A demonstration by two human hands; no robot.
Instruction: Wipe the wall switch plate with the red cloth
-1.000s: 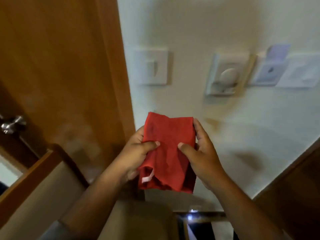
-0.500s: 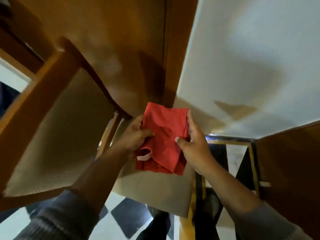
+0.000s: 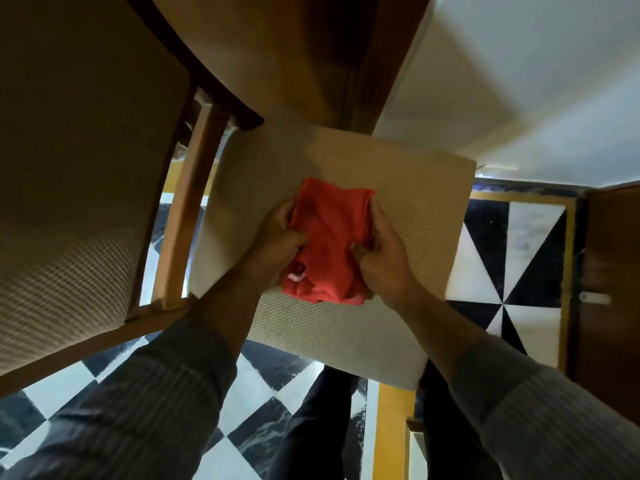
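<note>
- Both hands grip the folded red cloth (image 3: 330, 237) over the woven chair seat (image 3: 412, 202); whether it rests on the seat cannot be told
- Left hand (image 3: 277, 244) pinches its left edge, thumb on top; right hand (image 3: 384, 252) clamps the right edge
- Small white tag (image 3: 297, 276) shows near the cloth's lower left; checkered floor (image 3: 516, 251) lies below

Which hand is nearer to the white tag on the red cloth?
The left hand. The white tag sits at the red cloth's lower left edge, right beside that hand's fingers. The right hand grips the opposite edge, across the cloth from the tag.
</note>
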